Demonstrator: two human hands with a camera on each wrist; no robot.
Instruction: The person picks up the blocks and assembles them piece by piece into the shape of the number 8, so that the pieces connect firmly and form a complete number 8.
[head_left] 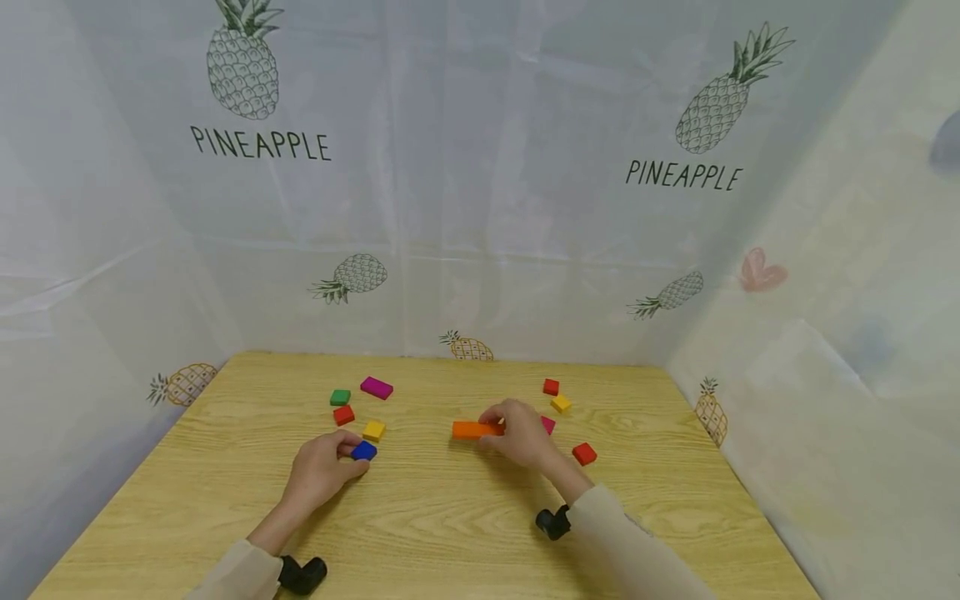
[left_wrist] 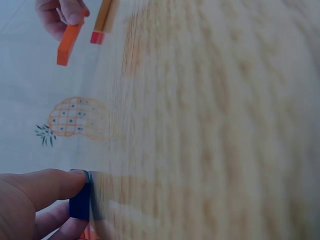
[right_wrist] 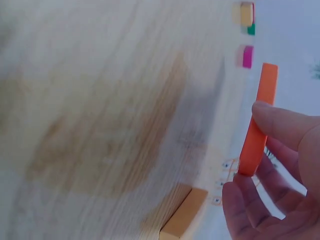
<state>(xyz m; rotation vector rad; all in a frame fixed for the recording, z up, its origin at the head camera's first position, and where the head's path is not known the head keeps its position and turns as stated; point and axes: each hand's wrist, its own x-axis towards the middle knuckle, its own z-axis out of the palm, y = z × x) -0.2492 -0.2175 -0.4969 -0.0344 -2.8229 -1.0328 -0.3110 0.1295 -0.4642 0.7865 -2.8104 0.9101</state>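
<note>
My left hand (head_left: 318, 471) pinches a small blue block (head_left: 364, 451) between thumb and fingers, low over the wooden table at left of middle. In the left wrist view the thumb lies along one side of this blue block (left_wrist: 80, 200), right by the tabletop. Further right, my right hand (head_left: 522, 435) holds a long orange block (head_left: 471, 430) near its right end. Thumb and fingers grip the orange block (right_wrist: 260, 120) above the wood in the right wrist view. Just in front of the left hand's block sits a yellow block (head_left: 374, 430).
Left on the table (head_left: 420, 533) lie a red block (head_left: 343, 415), a green block (head_left: 341, 397) and a magenta block (head_left: 377, 387). At right are two red blocks (head_left: 584, 453), a yellow block (head_left: 561, 403) and a partly hidden pink block (head_left: 549, 425). A pineapple-print curtain (head_left: 465, 208) surrounds the table.
</note>
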